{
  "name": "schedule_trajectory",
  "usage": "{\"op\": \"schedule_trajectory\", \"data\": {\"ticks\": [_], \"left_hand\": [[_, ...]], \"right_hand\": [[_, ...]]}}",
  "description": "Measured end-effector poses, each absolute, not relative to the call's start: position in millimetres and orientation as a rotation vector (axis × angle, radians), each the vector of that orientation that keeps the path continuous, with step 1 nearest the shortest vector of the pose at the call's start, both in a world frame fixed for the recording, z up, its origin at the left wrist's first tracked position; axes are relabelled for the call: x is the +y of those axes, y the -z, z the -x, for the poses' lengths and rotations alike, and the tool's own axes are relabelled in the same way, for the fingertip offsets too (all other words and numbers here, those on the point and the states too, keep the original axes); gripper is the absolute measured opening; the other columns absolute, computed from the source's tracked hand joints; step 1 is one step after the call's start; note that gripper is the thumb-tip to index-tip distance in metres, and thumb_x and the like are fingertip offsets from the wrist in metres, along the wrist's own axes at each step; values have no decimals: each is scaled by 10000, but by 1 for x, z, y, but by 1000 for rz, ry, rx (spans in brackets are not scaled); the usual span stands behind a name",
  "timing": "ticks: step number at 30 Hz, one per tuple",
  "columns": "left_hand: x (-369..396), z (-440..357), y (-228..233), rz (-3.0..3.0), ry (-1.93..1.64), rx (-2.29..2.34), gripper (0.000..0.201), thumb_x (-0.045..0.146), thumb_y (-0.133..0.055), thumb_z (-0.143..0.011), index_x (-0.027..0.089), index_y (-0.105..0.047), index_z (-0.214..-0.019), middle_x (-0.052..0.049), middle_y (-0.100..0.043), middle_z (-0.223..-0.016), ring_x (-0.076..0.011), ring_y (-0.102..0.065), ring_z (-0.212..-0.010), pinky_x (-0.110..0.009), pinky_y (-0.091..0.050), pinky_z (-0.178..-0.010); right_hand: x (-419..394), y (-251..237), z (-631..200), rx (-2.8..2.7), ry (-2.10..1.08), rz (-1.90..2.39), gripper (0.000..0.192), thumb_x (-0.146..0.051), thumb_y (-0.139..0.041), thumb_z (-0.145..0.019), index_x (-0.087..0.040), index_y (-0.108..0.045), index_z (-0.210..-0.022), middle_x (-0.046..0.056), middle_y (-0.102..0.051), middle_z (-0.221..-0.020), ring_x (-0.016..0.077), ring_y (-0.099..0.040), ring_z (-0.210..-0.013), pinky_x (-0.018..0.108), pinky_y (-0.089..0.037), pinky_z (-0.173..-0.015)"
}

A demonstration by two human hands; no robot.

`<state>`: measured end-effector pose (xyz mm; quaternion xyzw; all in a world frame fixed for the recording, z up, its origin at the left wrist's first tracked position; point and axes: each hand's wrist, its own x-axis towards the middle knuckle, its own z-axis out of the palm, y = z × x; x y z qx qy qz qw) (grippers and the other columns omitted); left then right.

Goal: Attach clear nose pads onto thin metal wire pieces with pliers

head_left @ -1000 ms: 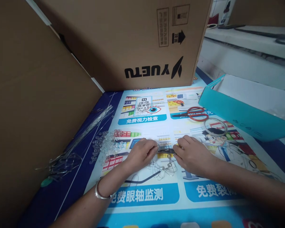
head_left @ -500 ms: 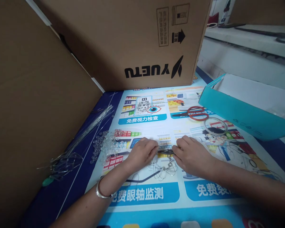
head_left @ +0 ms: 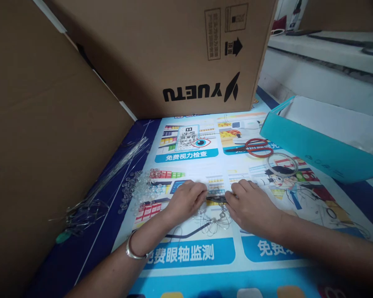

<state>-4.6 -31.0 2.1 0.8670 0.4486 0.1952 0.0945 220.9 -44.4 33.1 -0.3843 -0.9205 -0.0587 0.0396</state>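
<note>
Between my hands, dark metal pliers (head_left: 216, 199) point leftward, their handles hidden in my right hand (head_left: 253, 207), which is closed around them. My left hand (head_left: 186, 200) is pinched at the tips of the pliers, on a beaded wire piece (head_left: 217, 223) as far as I can see. This piece has thin looped wires and pale round beads, and lies on the printed table cover just below the pliers. What exactly sits between my left fingertips is hidden.
Left of my hands lie loose clear beads (head_left: 139, 192) and a bundle of thin wires (head_left: 118, 167). Red-handled scissors (head_left: 257, 148) and a wire coil (head_left: 282, 165) lie to the right, before a teal box (head_left: 317, 145). A cardboard box (head_left: 189, 54) stands behind.
My right hand and forearm have shifted very slightly, with the fingers curling a little differently. My left hand, the pliers and the beaded piece stay nearly in place.
</note>
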Motion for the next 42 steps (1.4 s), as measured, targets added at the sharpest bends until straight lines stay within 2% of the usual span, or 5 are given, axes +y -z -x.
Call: {"op": "schedule_trajectory", "data": {"ticks": [7, 28, 37, 42], "left_hand": [[-33, 3, -1, -2562, -589, 1330, 136, 255, -386, -907, 178, -485, -855, -28, -548, -728, -166, -499, -707, -277, -385, -653], [-34, 1, 1, -2599, -581, 1362, 126, 255, -388, -903, 183, -478, -852, -20, -546, -705, -161, -495, -671, -272, -366, -623], [-34, 1, 3, -2527, -559, 1379, 125, 257, -381, -904, 181, -473, -868, -28, -551, -724, -163, -505, -678, -271, -374, -623], [-33, 3, 2, -2492, -582, 1342, 129, 262, -384, -903, 182, -480, -868, -29, -558, -751, -160, -507, -695, -272, -380, -639]], "right_hand": [[-48, -32, -220, -2822, 173, 1188, 194, -237, -400, -867, -150, -569, -905, 106, -519, -872, 242, -416, -848, 353, -281, -693], [-48, -36, -217, -2780, 60, 1267, 253, -327, -405, -872, -160, -591, -910, 110, -526, -874, 258, -416, -878, 364, -295, -710], [-54, -37, -214, -2830, 157, 1232, 224, -262, -391, -872, -145, -580, -900, 114, -539, -880, 257, -439, -852, 353, -311, -665], [-54, -38, -216, -2844, 108, 1228, 222, -240, -378, -882, -147, -579, -900, 115, -556, -873, 243, -448, -844, 333, -316, -658]]}}
